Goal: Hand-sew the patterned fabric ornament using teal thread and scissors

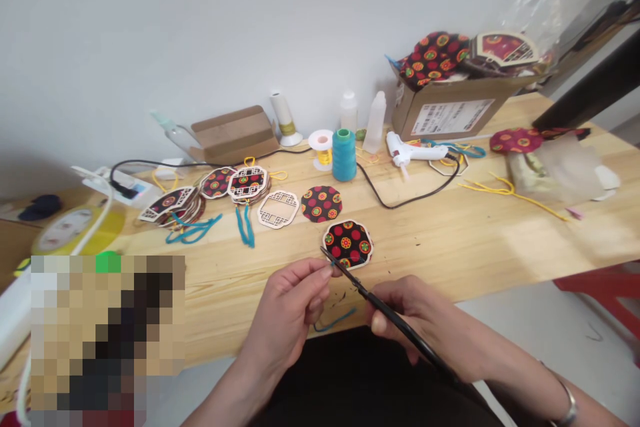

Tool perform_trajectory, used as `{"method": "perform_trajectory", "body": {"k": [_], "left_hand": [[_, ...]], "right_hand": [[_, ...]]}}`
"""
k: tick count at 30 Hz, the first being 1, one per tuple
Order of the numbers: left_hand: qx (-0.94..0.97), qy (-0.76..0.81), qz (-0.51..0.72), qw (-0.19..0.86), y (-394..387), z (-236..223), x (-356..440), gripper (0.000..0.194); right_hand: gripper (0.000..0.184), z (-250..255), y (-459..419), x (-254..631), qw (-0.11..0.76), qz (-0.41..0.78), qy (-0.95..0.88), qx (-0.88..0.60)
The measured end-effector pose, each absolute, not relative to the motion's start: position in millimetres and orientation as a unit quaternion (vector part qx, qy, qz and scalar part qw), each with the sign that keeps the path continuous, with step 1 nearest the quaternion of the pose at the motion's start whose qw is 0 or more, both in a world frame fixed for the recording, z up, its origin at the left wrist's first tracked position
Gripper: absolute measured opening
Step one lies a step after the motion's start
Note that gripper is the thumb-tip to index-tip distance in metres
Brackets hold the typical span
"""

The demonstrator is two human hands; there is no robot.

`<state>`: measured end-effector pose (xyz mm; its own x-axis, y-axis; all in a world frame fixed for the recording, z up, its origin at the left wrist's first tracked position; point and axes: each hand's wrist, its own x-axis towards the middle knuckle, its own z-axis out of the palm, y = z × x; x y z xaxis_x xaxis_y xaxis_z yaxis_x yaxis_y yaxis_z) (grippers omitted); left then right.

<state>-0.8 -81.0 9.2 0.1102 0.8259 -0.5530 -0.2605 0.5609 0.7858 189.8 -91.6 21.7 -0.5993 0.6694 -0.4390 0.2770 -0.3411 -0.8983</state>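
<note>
My right hand (420,323) grips a pair of black scissors (384,307). Their blades point up and to the left, with the tips beside my left fingertips. My left hand (295,300) is closed in a pinch on a teal cord; a small bit of it shows at the fingertips, and a length of teal cord (336,321) shows below the hand. Just beyond the scissor tips lies a wood-rimmed disc of black floral fabric (349,240). Behind it are a loose floral fabric disc (321,203) and a bare wooden lattice frame (279,209).
Finished-looking framed ornaments (249,181) with teal cords lie at the left. Behind stand a teal thread spool (344,157), a yellow cord spool (323,150) and a white glue gun (417,152) with its black cable. A full cardboard box (445,110) stands back right.
</note>
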Motion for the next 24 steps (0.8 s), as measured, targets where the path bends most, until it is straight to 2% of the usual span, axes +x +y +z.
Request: {"method": "perform_trajectory", "body": {"k": [9,16,20,22,24], "left_hand": [[0.251,0.538,0.418,0.687,-79,5,-4,0.015],[0.215,0.546,0.459,0.667,-72,0,-7,0.024],[0.208,0.533,0.457,0.681,-72,1,-6,0.028],[0.194,0.534,0.451,0.688,-72,3,-6,0.033],[0.18,0.527,0.446,0.701,-72,6,-6,0.04]], "right_hand": [[0.031,16,-93,188,0.149,0.683,-0.561,-0.444],[0.024,25,-99,191,0.077,0.616,-0.694,-0.366],[0.024,36,-100,203,0.056,0.503,-0.758,-0.411],[0.019,38,-98,219,0.052,0.4,-0.761,-0.507],[0.022,36,-94,242,0.027,0.271,-0.737,-0.619]]}}
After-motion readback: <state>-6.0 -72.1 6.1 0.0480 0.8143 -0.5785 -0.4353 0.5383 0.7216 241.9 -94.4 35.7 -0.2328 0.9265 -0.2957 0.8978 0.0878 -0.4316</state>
